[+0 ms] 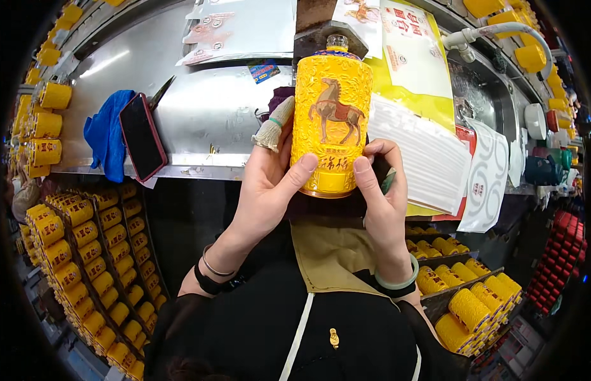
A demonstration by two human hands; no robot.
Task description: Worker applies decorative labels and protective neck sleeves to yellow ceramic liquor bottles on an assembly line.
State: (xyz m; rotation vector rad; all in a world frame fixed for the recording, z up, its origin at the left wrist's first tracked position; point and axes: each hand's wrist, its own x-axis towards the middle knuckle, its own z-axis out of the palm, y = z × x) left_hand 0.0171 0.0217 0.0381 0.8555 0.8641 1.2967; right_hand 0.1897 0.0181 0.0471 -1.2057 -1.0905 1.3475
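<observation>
A yellow embossed bottle [333, 108] with a brown horse picture stands upright between my two hands, its clear glass neck uppermost. My left hand [270, 174] grips its lower left side, thumb on the front and fingers partly hidden behind. A knitted cream cover sits on one of that hand's fingers. My right hand [384, 190] closes on the lower right side, with its thumb near the base. Something dark green shows by its fingers, too little to name. A purple cloth [281, 98] is partly hidden behind the bottle and my left fingers.
On the metal bench [200, 120] lie a phone [143, 136], a blue cloth [108, 130] and printed sheets [245, 28]. White strips [419, 152] are stacked at right, near a sink [486, 89] with a bent tap [498, 28]. Racks of yellow bottles [86, 254] stand below on both sides.
</observation>
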